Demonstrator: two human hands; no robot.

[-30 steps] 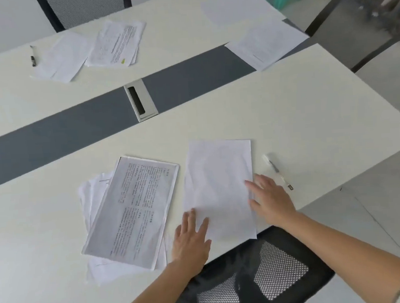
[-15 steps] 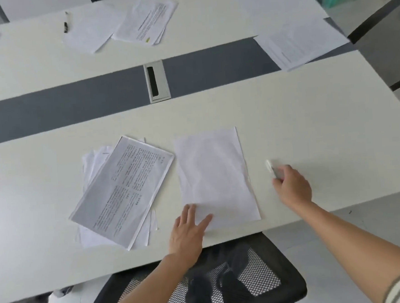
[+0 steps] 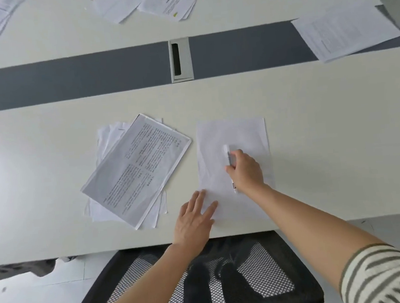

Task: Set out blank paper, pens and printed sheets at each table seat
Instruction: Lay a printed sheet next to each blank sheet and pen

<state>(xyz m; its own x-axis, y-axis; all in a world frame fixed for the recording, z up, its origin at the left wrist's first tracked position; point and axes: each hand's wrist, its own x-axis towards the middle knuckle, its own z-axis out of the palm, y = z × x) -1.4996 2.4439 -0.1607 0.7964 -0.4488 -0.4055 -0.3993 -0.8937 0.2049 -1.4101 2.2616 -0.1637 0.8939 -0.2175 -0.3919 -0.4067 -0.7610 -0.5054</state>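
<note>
Across white table (image 3: pixel 311 131), grey strip (image 3: pixel 71 82), papers.

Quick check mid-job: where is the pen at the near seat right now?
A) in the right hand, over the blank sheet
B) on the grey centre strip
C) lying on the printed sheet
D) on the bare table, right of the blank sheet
A: the right hand grips the pen over the blank sheet, and the printed sheet beside it has no pen on it.
</note>
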